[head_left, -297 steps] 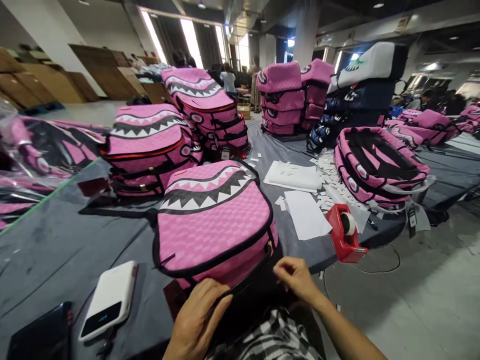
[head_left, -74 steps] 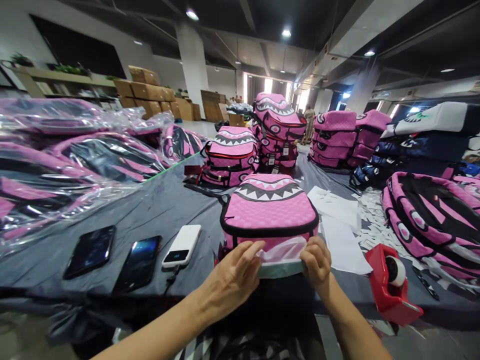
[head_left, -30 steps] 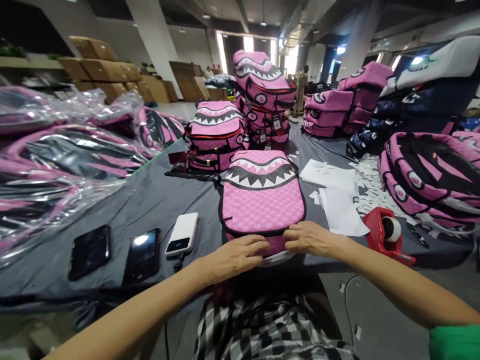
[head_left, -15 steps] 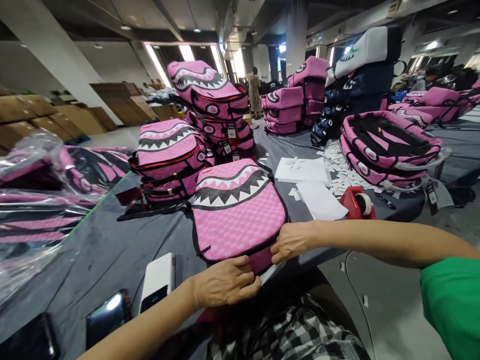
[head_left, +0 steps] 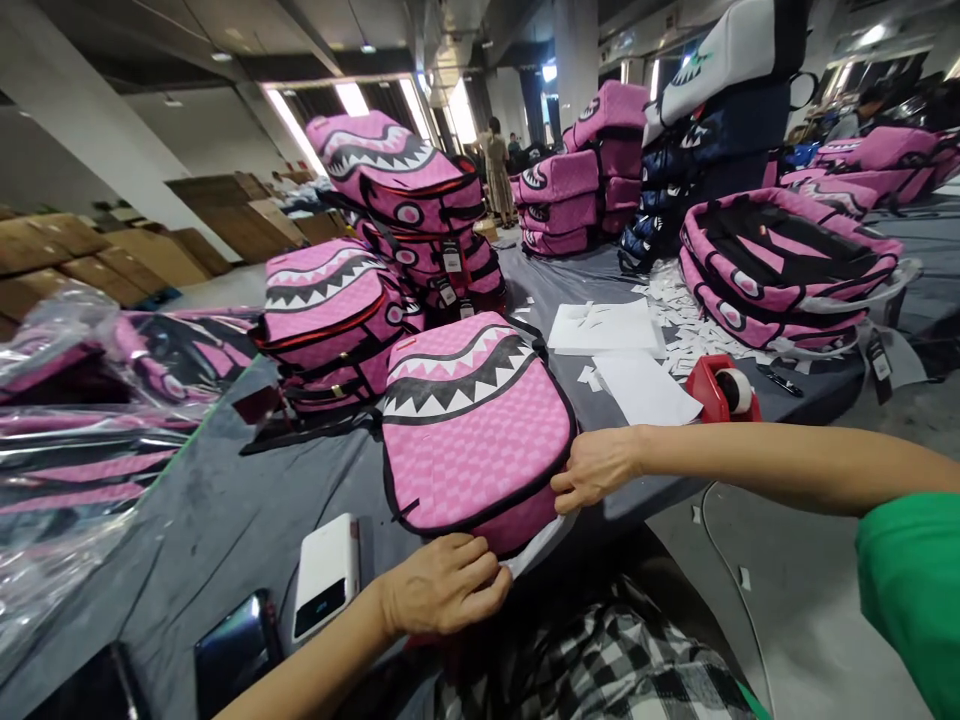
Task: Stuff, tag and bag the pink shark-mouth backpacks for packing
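A pink checkered backpack [head_left: 480,440] with a shark-mouth print lies face up at the table's front edge. My left hand [head_left: 446,583] is closed at its near edge, fingers curled by a whitish strip [head_left: 544,550] that runs under the bag's near side. Against the near right side of the bag, my right hand [head_left: 596,468] is closed with fingers pinched. What lies between the fingers of either hand is hidden.
More pink backpacks [head_left: 330,320] are stacked behind and left. A white power bank [head_left: 327,577] and dark phones [head_left: 238,650] lie front left. Right are paper sheets [head_left: 607,328], a red tape dispenser [head_left: 720,388] and an open pink bag [head_left: 787,270]. A person [head_left: 496,170] stands far back.
The view has shifted slightly. My hands have moved a little farther apart along the bag's near edge, and more of the whitish strip shows between them.
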### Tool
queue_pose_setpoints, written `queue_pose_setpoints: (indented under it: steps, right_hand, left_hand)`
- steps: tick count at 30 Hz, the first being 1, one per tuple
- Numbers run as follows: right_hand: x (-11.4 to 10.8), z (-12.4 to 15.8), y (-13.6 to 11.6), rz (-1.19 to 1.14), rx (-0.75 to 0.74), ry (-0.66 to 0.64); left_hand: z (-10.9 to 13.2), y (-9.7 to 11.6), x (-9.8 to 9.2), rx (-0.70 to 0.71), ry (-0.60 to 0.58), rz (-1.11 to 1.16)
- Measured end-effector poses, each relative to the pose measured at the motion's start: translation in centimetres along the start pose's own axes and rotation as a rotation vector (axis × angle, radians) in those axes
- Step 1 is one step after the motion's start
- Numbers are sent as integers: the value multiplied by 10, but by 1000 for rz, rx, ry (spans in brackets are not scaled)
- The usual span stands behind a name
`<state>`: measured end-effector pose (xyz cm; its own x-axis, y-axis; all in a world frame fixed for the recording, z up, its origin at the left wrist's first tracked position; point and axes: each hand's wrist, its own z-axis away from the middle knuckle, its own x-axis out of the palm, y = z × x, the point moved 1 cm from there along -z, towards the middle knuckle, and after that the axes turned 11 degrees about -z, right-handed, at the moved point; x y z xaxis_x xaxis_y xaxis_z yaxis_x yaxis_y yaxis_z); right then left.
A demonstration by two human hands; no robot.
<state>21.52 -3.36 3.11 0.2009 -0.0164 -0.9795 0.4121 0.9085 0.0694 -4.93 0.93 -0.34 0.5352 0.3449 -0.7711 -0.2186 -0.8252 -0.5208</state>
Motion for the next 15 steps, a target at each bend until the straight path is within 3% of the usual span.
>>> queue_pose_setpoints:
  steps: [4, 8, 12, 15]
  right_hand:
    - [15, 10, -10, 78, -93, 69]
    - [54, 20, -18, 97, -26, 304]
    - [99, 27, -37, -6, 264, 622]
    - [115, 27, -61, -382, 590, 926]
  left_hand:
    - [0, 16, -2, 4, -46, 4]
    - [8, 41, 6, -147, 3, -80]
    - [17, 59, 15, -271, 36, -162]
    - [24, 65, 21, -293, 8, -174]
